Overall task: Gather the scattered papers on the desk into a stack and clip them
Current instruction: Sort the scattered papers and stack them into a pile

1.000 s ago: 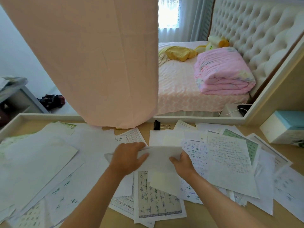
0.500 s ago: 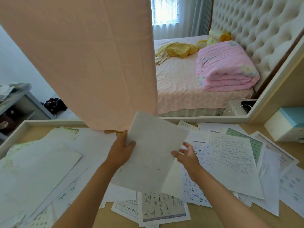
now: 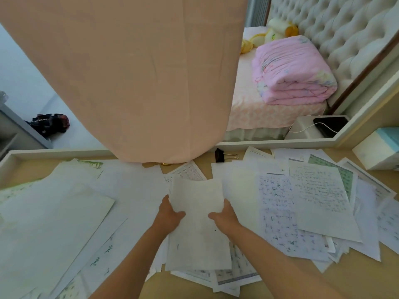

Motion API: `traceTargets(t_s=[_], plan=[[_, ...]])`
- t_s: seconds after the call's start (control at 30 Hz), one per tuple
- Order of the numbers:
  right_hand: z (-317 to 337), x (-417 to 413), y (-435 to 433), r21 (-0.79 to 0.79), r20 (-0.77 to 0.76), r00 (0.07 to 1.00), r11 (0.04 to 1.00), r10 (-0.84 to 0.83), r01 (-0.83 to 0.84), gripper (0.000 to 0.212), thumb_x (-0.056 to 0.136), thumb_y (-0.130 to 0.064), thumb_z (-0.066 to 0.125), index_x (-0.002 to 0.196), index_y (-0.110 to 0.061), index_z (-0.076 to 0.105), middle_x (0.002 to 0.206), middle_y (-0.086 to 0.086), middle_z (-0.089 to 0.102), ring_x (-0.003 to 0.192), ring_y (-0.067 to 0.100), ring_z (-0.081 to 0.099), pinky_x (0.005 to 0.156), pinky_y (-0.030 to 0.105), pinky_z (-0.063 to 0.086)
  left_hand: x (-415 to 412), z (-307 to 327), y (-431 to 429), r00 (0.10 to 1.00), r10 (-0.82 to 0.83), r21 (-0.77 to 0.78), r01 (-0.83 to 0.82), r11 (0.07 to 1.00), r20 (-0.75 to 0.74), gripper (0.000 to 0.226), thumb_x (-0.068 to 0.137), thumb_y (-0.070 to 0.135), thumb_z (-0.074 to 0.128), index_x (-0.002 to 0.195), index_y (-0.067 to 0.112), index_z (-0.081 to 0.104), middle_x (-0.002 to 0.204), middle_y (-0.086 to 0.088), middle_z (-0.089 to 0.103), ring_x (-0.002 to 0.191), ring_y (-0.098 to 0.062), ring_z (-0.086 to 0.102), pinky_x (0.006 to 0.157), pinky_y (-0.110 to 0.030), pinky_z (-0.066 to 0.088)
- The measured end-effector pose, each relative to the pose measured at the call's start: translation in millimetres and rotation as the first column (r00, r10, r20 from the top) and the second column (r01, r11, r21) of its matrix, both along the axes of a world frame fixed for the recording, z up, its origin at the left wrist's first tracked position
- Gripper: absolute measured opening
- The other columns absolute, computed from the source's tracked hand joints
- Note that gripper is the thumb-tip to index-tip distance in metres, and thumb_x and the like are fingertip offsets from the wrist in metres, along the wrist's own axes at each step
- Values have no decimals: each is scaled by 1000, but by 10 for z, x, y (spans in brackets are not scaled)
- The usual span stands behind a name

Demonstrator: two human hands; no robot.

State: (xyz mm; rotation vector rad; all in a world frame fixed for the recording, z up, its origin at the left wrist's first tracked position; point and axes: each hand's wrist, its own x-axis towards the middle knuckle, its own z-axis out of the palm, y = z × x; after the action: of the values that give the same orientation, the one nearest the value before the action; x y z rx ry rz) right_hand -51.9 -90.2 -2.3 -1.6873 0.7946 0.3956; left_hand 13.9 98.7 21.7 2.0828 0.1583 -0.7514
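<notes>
Peach curtain [image 3: 129,72] hangs centre, down to the far edge of the tan counter [image 3: 362,279]. Far right: bed [image 3: 248,111], folded pink quilt [image 3: 291,70], cream tufted headboard [image 3: 336,24]. Far left: pale floor [image 3: 82,134], dark bag [image 3: 50,124] on it, grey cabinet [image 3: 13,130] at the frame edge. Soft daylight.

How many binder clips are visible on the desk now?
1. The black binder clip lies on the bare desk near its back rim, just right of the hanging pink cloth. More may be hidden under the scattered papers.
</notes>
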Motion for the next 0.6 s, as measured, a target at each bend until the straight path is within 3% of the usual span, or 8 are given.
traceTargets(t_s=[0.07, 0.1, 0.17, 0.23, 0.33, 0.4, 0.47, 0.6], plan=[[-90, 60, 131, -17, -54, 997, 999, 47, -48, 108, 61, -36, 70, 155, -18, 19, 148, 6, 40, 128, 24, 48, 99, 37, 49, 74, -123, 147, 999, -49, 50, 49, 998, -15, 77, 78, 30, 74, 141, 18, 31, 132, -9, 52, 116, -30, 55, 98, -47, 50], [-137, 76, 173, -23, -71, 995, 998, 64, -65, 113, 60, -38, 70, 156, -18, 14, 150, 6, 37, 131, 25, 46, 104, 38, 46, 106, -188, 212, 997, -75, 84, 76, 994, -21, 85, 75, 37, 73, 145, 19, 27, 134, -10, 50, 119, -31, 52, 101, -49, 47], [-62, 74, 241, -55, -81, 992, 993, 97, -102, 110, 66, -33, 73, 156, -17, 12, 148, 7, 38, 129, 25, 46, 98, 34, 49, 151, -287, 301, 988, -144, 191, 153, 970, -60, 98, 74, 48, 69, 152, 20, 16, 142, -13, 43, 128, -34, 45, 107, -49, 41], [6, 60, 227, -85, -74, 988, 987, 133, -139, 98, 79, -23, 73, 155, -19, 12, 146, 7, 41, 124, 22, 47, 95, 28, 44, 173, -285, 303, 968, -246, 334, 248, 909, -48, 96, 85, 45, 64, 155, 16, 6, 152, -16, 29, 139, -36, 31, 113, -48, 33], [111, -9, 34, -47, -73, 993, 994, 95, -99, 76, 92, -18, 64, 155, -16, 21, 149, 5, 42, 128, 19, 46, 100, 27, 39, 204, -162, 114, 941, -320, 438, 244, 865, 107, 83, 91, 40, 58, 154, 13, 12, 156, -13, 22, 142, -34, 24, 110, -49, 32], [172, -79, -200, -77, -62, 998, 997, 14, -18, 64, 95, -20, 62, 152, -18, 34, 147, 4, 46, 128, 20, 50, 100, 30, 45, 241, -113, -134, 927, -299, 341, 212, 916, 225, 72, 92, 36, 58, 151, 14, 23, 150, -11, 34, 136, -31, 34, 106, -48, 37], [223, -177, -492, -117, -40, 998, 992, -47, 42, 49, 96, -19, 59, 144, -19, 47, 134, 4, 58, 111, 19, 61, 85, 28, 53, 254, -47, -464, 934, -276, 170, 241, 955, 228, 64, 93, 32, 59, 148, 18, 30, 142, -8, 45, 128, -27, 45, 103, -45, 43], [364, -439, -1174, -180, -61, 985, 972, -164, 151, 35, 97, -18, 55, 131, -20, 57, 113, 0, 67, 91, 16, 70, 78, 33, 56, 176, 57, -1205, 877, -458, 32, 459, 888, 147, 51, 95, 36, 56, 142, 25, 37, 128, 2, 55, 101, -16, 59, 85, -31, 49]])
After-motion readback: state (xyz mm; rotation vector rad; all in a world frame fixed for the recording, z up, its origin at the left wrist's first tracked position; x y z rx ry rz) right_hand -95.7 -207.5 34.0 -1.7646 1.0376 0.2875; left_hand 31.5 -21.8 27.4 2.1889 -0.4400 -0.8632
